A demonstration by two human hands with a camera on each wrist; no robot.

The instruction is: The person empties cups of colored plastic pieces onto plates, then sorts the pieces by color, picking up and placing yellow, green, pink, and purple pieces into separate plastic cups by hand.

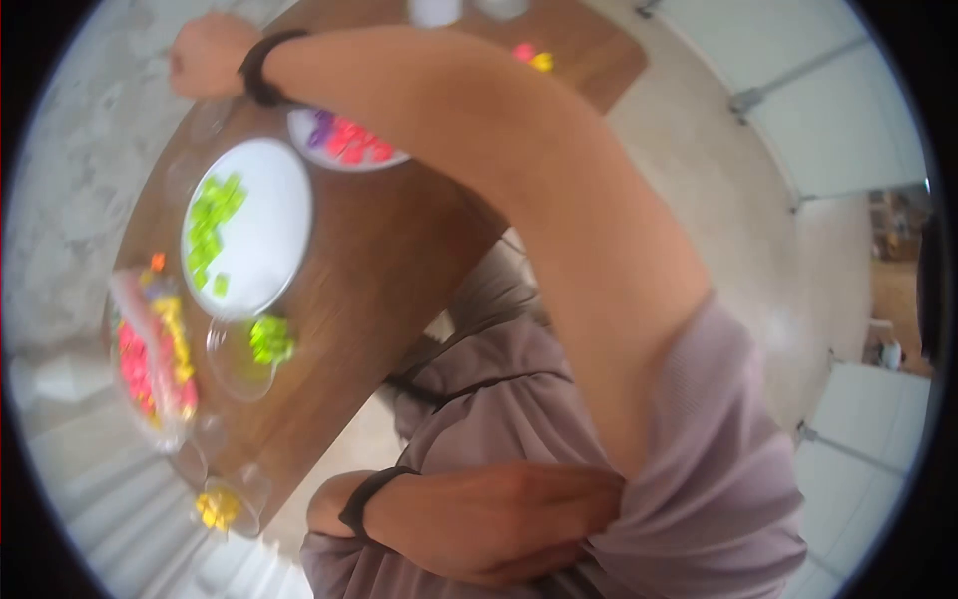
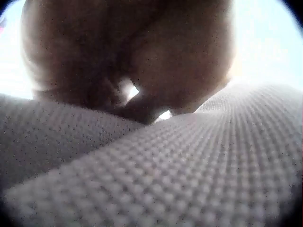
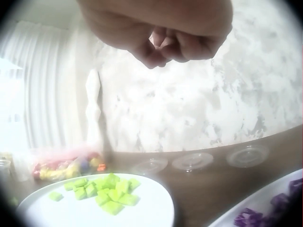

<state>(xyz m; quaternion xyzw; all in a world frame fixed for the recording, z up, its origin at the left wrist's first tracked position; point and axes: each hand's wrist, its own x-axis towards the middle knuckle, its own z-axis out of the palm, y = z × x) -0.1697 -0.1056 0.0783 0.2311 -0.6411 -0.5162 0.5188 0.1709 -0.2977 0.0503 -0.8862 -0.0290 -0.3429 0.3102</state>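
My right arm stretches across the table, and the right hand (image 1: 215,55) is raised past its far edge. In the right wrist view its fingers (image 3: 189,46) are curled with nothing held. Below it stands a white plate (image 1: 274,230) with small bright green square pieces (image 1: 212,215). Another white plate, partly behind my forearm, carries red and purple pieces (image 1: 354,143). My left hand (image 1: 509,514) lies across my body at the right sleeve (image 1: 714,399). Close up, the left thumb and fingers (image 2: 180,56) meet at the sleeve's waffle-textured fabric and pinch it.
A clear bag (image 1: 155,349) of pink and yellow pieces lies at the table's left. Clear cups hold green pieces (image 1: 269,341) and yellow pieces (image 1: 218,509). Clear round lids (image 3: 192,161) line the far edge, before a mottled wall (image 3: 189,104).
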